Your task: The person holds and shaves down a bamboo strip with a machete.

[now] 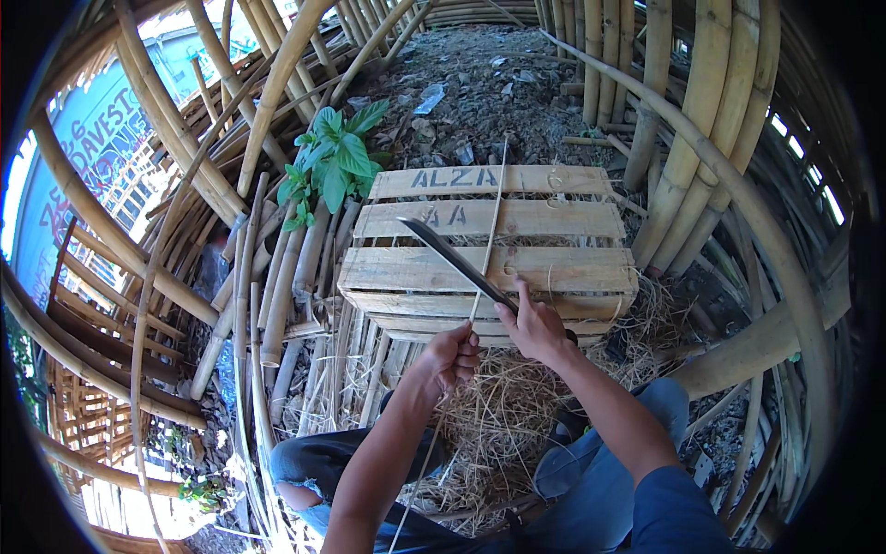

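Left hand (pixel 452 355): fist closed around a thin bamboo strip (pixel 486 242), thumb side up, just in front of the knees.
Right hand (pixel 533 325): fingers clamped on the handle of a dark machete (pixel 454 260), forefinger raised along the handle's back.
Strip, long axis: near vertical in the picture, running up and slightly right from the left fist across the wooden crate (pixel 489 268); lower end trailing down past the left forearm towards the lap.
Blade, long axis: slanting up and to the left from the right grip, tip over the crate's middle slats.
Key relation: blade and strip crossing just above the left fist, cutting edge seemingly laid against the strip; exact contact too fine to tell.
Nearer hand: left fist directly below the crossing; right hand just beside it, to the right and slightly higher.
Below the hands: heap of dry shavings (pixel 503 406) between blue-trousered knees.
Surroundings: bamboo poles (pixel 277 277) stacked to the left, thick curved poles right, green leafy plant (pixel 334 162) beyond the crate's left corner.
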Demonstrator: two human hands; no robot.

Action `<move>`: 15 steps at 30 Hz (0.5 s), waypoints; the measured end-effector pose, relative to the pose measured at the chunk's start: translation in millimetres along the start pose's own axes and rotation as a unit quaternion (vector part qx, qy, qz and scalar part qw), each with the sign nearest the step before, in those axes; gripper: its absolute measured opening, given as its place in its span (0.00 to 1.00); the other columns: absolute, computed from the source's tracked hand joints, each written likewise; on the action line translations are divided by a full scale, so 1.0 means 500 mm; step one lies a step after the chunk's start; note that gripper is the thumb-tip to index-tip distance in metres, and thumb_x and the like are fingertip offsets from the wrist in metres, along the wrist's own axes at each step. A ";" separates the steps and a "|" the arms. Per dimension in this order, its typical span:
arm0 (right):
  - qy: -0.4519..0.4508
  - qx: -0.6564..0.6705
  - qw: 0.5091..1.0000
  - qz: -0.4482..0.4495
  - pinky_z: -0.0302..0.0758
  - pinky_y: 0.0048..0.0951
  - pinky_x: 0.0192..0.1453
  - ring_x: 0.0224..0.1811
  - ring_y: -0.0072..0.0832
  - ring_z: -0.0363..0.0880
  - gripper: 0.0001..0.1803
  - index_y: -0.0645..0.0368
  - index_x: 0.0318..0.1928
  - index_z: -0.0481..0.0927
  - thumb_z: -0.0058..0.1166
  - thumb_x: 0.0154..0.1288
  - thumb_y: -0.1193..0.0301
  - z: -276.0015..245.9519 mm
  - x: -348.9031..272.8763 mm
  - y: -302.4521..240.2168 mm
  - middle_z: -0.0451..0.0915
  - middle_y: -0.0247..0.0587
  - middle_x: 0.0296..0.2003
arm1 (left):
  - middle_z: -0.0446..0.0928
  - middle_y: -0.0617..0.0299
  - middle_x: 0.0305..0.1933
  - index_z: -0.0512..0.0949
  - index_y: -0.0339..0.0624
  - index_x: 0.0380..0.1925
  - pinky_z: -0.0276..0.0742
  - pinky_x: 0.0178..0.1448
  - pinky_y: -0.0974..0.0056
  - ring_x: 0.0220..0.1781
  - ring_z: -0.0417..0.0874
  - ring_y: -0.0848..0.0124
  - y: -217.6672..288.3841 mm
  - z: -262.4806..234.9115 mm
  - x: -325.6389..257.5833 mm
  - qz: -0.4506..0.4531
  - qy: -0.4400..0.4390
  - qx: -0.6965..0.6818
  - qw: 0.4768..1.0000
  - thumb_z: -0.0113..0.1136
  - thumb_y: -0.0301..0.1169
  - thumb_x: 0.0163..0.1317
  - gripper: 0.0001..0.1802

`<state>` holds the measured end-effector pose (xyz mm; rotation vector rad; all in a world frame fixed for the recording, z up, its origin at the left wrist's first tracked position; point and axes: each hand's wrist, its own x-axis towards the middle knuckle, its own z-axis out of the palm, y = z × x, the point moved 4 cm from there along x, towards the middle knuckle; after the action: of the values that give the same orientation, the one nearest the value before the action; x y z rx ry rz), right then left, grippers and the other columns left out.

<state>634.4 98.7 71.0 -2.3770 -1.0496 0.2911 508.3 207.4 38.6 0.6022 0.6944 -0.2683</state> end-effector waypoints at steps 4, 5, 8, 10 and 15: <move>0.004 -0.009 1.000 -0.006 0.75 0.51 0.32 0.29 0.55 0.80 0.34 0.60 0.62 0.54 0.37 0.69 0.47 0.013 -0.001 0.000 0.79 0.60 0.23 | 0.48 0.75 0.13 0.66 0.49 0.20 0.38 0.13 0.73 0.13 0.47 0.81 0.031 -0.005 0.028 0.007 -0.013 -0.002 1.000 0.36 0.49 0.72 0.24; 0.007 -0.017 1.000 -0.010 0.75 0.51 0.32 0.28 0.55 0.80 0.34 0.60 0.63 0.54 0.37 0.68 0.47 0.015 -0.002 0.000 0.79 0.60 0.23 | 0.47 0.75 0.13 0.66 0.49 0.20 0.37 0.12 0.73 0.12 0.46 0.81 0.029 -0.006 0.028 0.007 -0.006 -0.001 1.000 0.35 0.48 0.72 0.24; 0.024 -0.042 0.999 -0.025 0.75 0.51 0.29 0.24 0.54 0.80 0.36 0.62 0.64 0.53 0.38 0.68 0.47 0.017 -0.001 0.005 0.78 0.58 0.20 | 0.47 0.75 0.13 0.66 0.50 0.20 0.37 0.13 0.73 0.12 0.46 0.81 0.018 -0.003 0.030 0.013 -0.009 -0.013 1.000 0.35 0.48 0.72 0.24; 0.032 -0.067 0.997 -0.028 0.75 0.49 0.28 0.23 0.52 0.80 0.37 0.64 0.64 0.53 0.37 0.68 0.47 0.015 -0.004 0.000 0.78 0.55 0.18 | 0.47 0.75 0.13 0.66 0.50 0.20 0.38 0.13 0.73 0.12 0.46 0.80 0.010 0.002 0.024 0.021 -0.001 -0.013 1.000 0.35 0.48 0.72 0.24; 0.037 -0.079 0.996 -0.036 0.75 0.46 0.26 0.21 0.49 0.79 0.37 0.66 0.64 0.53 0.37 0.69 0.47 0.026 -0.001 0.000 0.77 0.53 0.17 | 0.47 0.75 0.14 0.65 0.50 0.20 0.38 0.13 0.73 0.12 0.46 0.80 -0.001 0.001 0.015 0.035 -0.001 -0.015 0.999 0.35 0.49 0.73 0.24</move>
<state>629.1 103.1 60.2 -2.4614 -1.1588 0.0956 514.1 206.2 33.7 0.5969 0.6722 -0.1925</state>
